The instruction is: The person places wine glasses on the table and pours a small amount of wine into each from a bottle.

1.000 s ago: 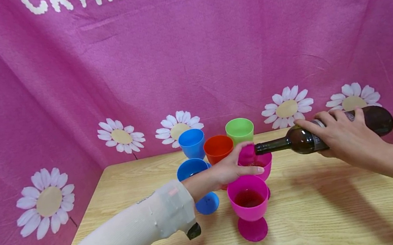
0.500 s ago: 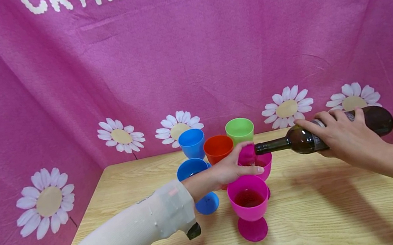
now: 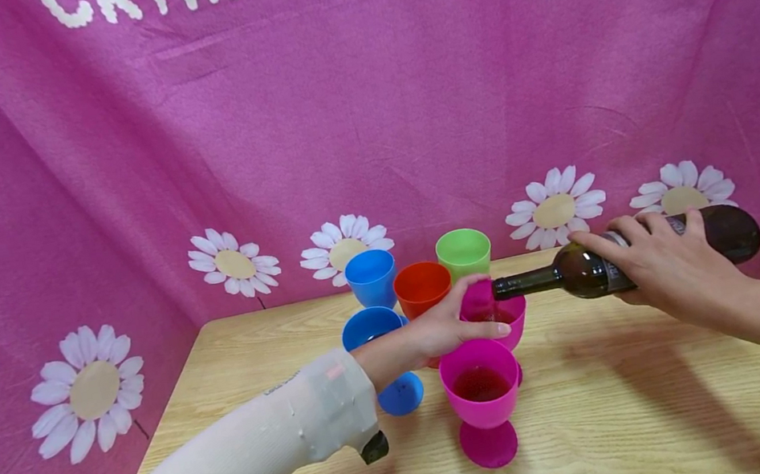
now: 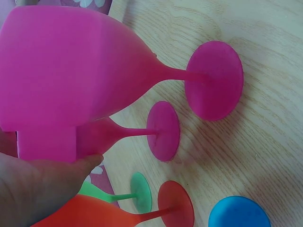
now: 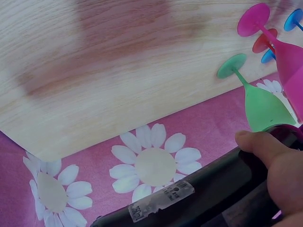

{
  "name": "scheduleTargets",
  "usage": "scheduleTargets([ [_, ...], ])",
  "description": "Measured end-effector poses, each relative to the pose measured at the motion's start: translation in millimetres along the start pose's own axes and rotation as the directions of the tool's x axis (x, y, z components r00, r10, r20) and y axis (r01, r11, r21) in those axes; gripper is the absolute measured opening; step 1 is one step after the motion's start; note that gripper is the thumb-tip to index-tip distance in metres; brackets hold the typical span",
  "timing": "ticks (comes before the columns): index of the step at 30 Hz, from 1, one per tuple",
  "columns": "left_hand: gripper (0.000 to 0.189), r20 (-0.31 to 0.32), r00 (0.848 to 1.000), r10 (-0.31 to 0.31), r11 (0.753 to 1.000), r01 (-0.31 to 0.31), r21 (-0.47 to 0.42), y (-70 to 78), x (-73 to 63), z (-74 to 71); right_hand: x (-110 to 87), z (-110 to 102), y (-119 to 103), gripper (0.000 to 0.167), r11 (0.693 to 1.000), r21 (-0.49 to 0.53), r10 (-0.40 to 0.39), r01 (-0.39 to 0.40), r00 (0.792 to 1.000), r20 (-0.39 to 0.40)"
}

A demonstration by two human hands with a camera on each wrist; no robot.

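Thumb and fingers of my left hand [image 3: 447, 327] grip the bowl of a pink goblet [image 3: 518, 323], whose foot stands on the table in the left wrist view. Red liquid shows inside that goblet. My right hand [image 3: 668, 261] holds a dark glass wine bottle [image 3: 588, 275] from above, nearly level. Its neck [image 3: 525, 282] points left, with the mouth over the held goblet. Closer to me stands a second pink goblet [image 3: 484, 408], also with red liquid in it. The right thumb lies along the bottle [image 5: 208, 189] in the right wrist view.
Beyond the left hand stand a red goblet [image 3: 423, 286], a green one [image 3: 464, 252] and two blue ones, the rear blue goblet [image 3: 371, 275] and the nearer blue goblet [image 3: 371, 321]. A pink flowered cloth [image 3: 362, 110] hangs behind the wooden table [image 3: 597, 433].
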State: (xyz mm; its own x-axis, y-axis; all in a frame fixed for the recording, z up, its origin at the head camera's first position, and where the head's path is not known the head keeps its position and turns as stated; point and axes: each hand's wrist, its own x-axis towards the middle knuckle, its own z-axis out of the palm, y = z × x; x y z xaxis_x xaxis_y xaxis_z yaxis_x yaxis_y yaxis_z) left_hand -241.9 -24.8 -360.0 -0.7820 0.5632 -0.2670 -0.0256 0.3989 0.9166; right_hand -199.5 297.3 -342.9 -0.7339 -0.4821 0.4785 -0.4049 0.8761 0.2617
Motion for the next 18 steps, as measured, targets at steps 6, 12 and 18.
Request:
scheduleTargets([
  [6,0.083,-0.004,1.000,-0.006,1.000,0.006,0.001,-0.9,0.6,0.0,-0.1,0.9,0.1,0.096,1.000,-0.003,-0.003,0.003,1.000,-0.009],
  [12,0.083,-0.006,1.000,-0.003,1.000,0.003,0.005,-1.1,1.0,0.1,-0.8,1.4,-0.4,0.094,1.000,0.005,0.004,-0.004,1.000,-0.009],
  [18,0.083,-0.005,1.000,0.000,1.000,0.000,0.001,-0.7,1.0,0.0,-1.4,1.9,-1.5,0.094,0.999,0.022,0.028,-0.029,0.999,0.027],
])
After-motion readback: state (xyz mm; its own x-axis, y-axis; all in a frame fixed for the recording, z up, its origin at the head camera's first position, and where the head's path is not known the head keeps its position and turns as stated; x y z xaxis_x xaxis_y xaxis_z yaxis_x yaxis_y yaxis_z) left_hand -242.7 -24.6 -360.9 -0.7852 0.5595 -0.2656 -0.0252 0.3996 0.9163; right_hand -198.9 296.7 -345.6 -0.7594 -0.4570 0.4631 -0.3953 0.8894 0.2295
